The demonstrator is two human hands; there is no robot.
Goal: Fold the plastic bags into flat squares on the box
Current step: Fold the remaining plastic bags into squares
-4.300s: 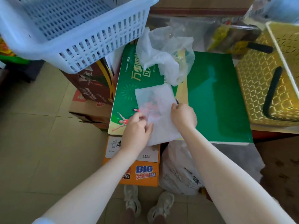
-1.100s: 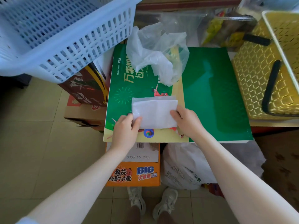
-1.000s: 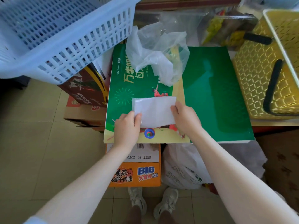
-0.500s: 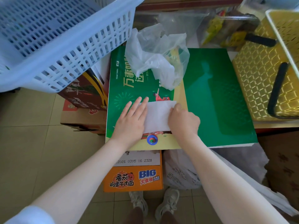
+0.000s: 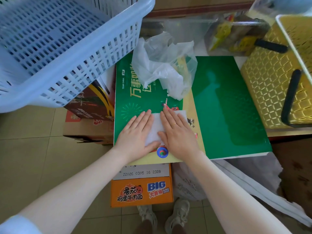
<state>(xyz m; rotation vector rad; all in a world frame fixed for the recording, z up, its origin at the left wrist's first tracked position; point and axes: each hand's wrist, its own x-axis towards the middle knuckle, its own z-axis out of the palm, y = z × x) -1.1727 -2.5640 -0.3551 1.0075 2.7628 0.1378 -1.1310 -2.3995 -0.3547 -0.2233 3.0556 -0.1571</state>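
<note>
Both hands, left hand (image 5: 136,130) and right hand (image 5: 177,132), now press the folded bag (image 5: 156,130) with straight fingers near the box's (image 5: 228,107) front edge, no longer pinching it; this fold looks done.

Beige tiled floor (image 5: 30,157) under stacked cardboard cartons (image 5: 87,130), daylit.

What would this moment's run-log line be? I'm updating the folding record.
left hand: flat on folded white plastic bag | right hand: flat on it | surface: green printed box | crumpled clear bag: unfolded
</note>
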